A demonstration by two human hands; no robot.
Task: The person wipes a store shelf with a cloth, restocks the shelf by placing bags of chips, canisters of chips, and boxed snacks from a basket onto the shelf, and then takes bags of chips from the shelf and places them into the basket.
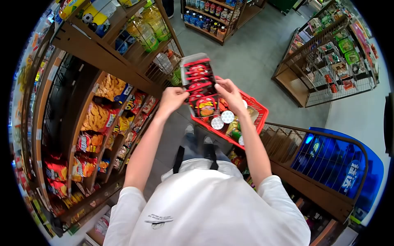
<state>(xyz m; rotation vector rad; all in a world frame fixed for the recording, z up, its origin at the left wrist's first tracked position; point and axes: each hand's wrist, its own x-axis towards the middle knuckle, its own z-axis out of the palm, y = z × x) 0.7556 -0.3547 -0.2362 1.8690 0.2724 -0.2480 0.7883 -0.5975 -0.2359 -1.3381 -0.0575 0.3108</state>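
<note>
Packets, red and black, lie in a pale box held across the left edge of the red basket. The left hand pinches one side of the row, the right hand the other (whether either grips the box too, I cannot tell). Should one pinch slacken, packets could slide onto the white tubs or past the basket's edge to the floor.

Red-black packets; red basket; grey-dotted white lids; white shirt.
</note>
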